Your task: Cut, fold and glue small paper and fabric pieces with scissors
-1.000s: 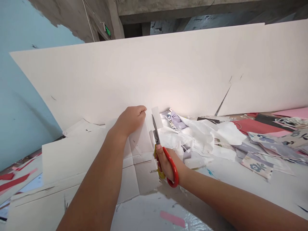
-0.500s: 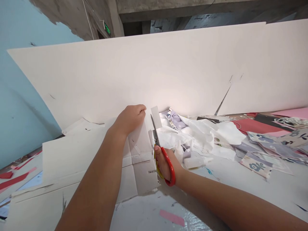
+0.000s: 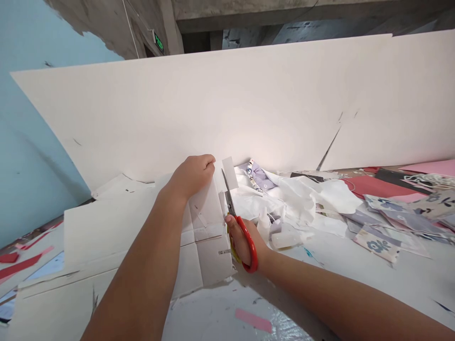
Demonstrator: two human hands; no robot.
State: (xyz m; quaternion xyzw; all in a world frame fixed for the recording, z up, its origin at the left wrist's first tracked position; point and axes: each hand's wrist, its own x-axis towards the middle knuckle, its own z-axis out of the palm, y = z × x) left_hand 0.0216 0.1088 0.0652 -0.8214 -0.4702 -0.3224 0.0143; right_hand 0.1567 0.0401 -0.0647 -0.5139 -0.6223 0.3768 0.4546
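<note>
Bare left hand point(image 3: 192, 177); bare right hand point(image 3: 243, 244)

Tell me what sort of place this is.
Probably a makeshift craft workroom in an unfinished building: red-handled scissors cutting into white cardboard, floral fabric scraps strewn nearby, and bare concrete beams overhead.

A pale blue wall point(image 3: 31, 142) rises to bare concrete beams point(image 3: 249, 14) beside a lit green exit sign point(image 3: 159, 42).
</note>
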